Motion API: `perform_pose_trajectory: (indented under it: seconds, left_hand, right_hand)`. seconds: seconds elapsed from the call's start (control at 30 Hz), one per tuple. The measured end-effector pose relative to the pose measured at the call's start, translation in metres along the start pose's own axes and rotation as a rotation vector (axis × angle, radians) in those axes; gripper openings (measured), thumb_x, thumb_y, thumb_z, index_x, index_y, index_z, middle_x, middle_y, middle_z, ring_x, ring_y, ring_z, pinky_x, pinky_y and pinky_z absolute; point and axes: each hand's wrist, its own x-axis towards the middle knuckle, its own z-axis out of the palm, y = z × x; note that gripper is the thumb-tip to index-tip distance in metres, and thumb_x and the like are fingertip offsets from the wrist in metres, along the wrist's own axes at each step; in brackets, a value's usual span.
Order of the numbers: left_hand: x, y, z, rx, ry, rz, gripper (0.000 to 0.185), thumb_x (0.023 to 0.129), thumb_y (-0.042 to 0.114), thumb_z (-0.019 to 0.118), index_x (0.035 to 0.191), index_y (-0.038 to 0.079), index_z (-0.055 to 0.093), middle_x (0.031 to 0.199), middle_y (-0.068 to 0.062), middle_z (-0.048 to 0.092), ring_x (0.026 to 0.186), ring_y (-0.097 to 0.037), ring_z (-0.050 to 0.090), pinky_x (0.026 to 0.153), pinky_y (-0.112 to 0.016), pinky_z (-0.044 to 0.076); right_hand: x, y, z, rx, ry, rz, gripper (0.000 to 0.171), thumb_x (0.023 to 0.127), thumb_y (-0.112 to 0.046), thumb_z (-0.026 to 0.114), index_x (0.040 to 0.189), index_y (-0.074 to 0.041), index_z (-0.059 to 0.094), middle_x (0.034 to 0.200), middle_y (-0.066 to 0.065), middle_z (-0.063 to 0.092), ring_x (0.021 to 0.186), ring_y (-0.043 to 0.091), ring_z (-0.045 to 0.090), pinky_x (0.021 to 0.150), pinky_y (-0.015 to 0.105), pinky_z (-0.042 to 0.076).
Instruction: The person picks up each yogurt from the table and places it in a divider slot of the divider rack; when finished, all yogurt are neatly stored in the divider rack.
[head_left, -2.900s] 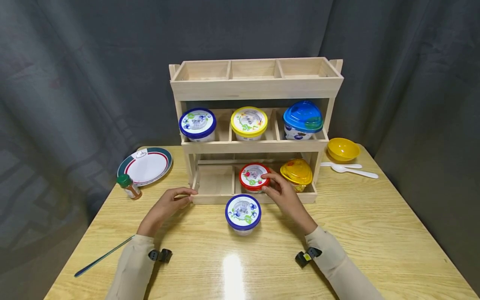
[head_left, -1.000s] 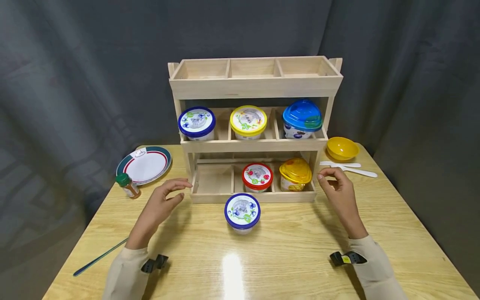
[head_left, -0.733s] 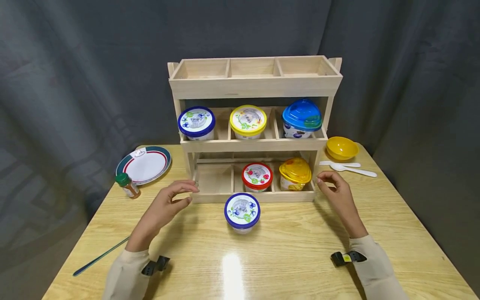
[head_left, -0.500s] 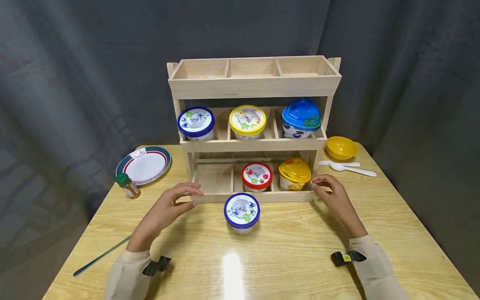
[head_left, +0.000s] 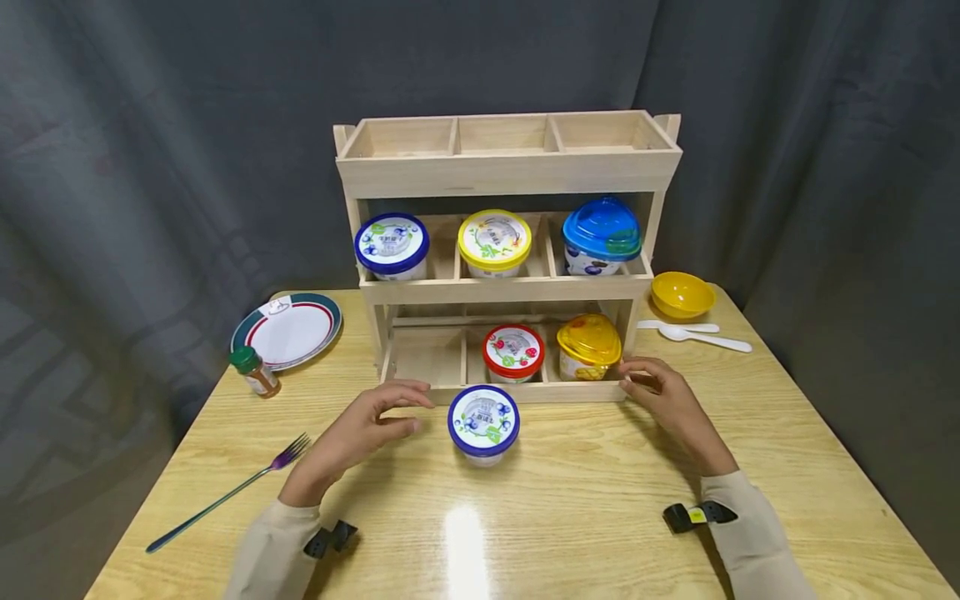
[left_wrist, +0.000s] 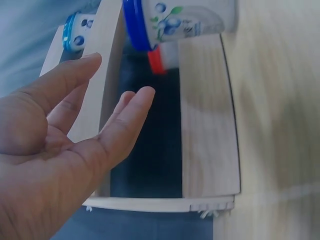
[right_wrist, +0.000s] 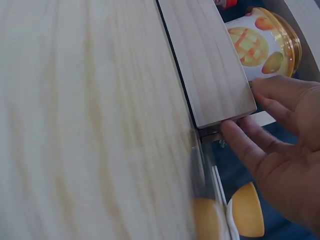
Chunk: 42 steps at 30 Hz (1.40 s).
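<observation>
A white cup with a blue lid (head_left: 483,417) stands on the table just in front of a wooden rack (head_left: 510,171). My left hand (head_left: 416,414) hovers open a little to the cup's left, thumb and fingers spread and holding nothing; in the left wrist view the left hand (left_wrist: 122,75) is empty, with the cup (left_wrist: 175,20) beyond it. My right hand (head_left: 628,377) pinches the front right corner of the rack's bottom shelf, also shown in the right wrist view (right_wrist: 240,106). A red-lidded cup (head_left: 513,350) and a yellow-domed cup (head_left: 590,342) sit on that shelf.
The middle shelf holds a blue-lidded cup (head_left: 391,242), a yellow-lidded cup (head_left: 494,238) and a blue-domed cup (head_left: 604,229). At left lie a plate (head_left: 288,329), a spice bottle (head_left: 255,371) and a fork (head_left: 225,493). A yellow bowl (head_left: 681,293) and white spoons (head_left: 705,337) are at right.
My right hand left the red-lidded cup, swung right and came down onto the rack's front right corner. My left hand moved right toward the blue-lidded cup, uncovering the fork's head.
</observation>
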Motion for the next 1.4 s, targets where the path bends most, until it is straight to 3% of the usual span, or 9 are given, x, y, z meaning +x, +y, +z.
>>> perform_pose_trajectory:
  seconds: [0.1,0.3,0.5,0.63,0.77,1.03,1.4]
  left_hand:
    - [0.001,-0.002,0.005,0.008,-0.021,-0.004,0.023,0.103,-0.002,0.07,0.126,-0.001,0.075,0.153,-0.028,0.054,0.142,-0.046,0.051,0.11,-0.063,0.048]
    - [0.007,-0.006,0.013,-0.008,-0.044,-0.004,0.025,0.102,0.0,0.072,0.127,-0.005,0.074,0.153,-0.032,0.052,0.14,-0.049,0.052,0.111,-0.068,0.045]
    - [0.01,-0.01,0.015,-0.01,-0.065,-0.017,0.025,0.103,0.001,0.073,0.127,0.0,0.076,0.154,-0.03,0.053,0.138,-0.047,0.056,0.11,-0.061,0.05]
    - [0.011,-0.011,0.017,-0.049,-0.102,-0.041,0.027,0.103,0.002,0.073,0.129,0.0,0.075,0.159,-0.027,0.051,0.145,-0.048,0.049,0.11,-0.05,0.052]
    - [0.013,-0.012,0.02,-0.087,-0.14,-0.032,0.027,0.102,0.002,0.074,0.129,0.0,0.075,0.163,-0.023,0.049,0.153,-0.047,0.04,0.111,-0.041,0.051]
    - [0.018,-0.014,0.026,-0.095,-0.172,-0.008,0.026,0.102,0.0,0.073,0.128,-0.002,0.074,0.162,-0.025,0.049,0.151,-0.049,0.042,0.111,-0.047,0.052]
    - [0.022,-0.02,0.033,-0.134,-0.182,-0.015,0.029,0.1,-0.006,0.072,0.129,-0.005,0.073,0.165,-0.028,0.044,0.151,-0.05,0.041,0.109,-0.04,0.053]
  right_hand:
    - [-0.001,0.003,0.0,0.016,-0.027,0.035,0.033,0.11,-0.007,0.065,0.138,0.011,0.063,0.156,0.035,0.046,0.141,0.053,0.05,0.094,0.009,0.045]
    - [-0.001,0.007,0.0,0.03,-0.064,0.08,0.036,0.111,-0.01,0.065,0.142,0.008,0.06,0.162,0.036,0.04,0.142,0.056,0.049,0.095,0.017,0.05]
    - [0.0,0.008,0.0,0.021,-0.082,0.093,0.039,0.112,-0.016,0.063,0.145,0.004,0.057,0.166,0.035,0.034,0.142,0.056,0.049,0.108,0.047,0.05]
    - [0.0,0.01,0.0,0.023,-0.085,0.082,0.039,0.113,-0.016,0.063,0.145,0.004,0.056,0.165,0.035,0.034,0.143,0.058,0.047,0.113,0.062,0.044]
    - [0.0,0.012,0.0,0.026,-0.088,0.076,0.038,0.113,-0.015,0.062,0.145,0.004,0.055,0.165,0.036,0.033,0.143,0.059,0.047,0.113,0.063,0.044]
    - [0.0,0.009,0.001,0.043,-0.095,0.087,0.039,0.114,-0.016,0.061,0.145,0.004,0.053,0.165,0.036,0.032,0.146,0.061,0.042,0.116,0.068,0.04]
    - [-0.001,0.009,0.002,0.059,-0.079,0.079,0.037,0.113,-0.014,0.062,0.143,0.007,0.054,0.164,0.036,0.033,0.149,0.061,0.037,0.118,0.07,0.035]
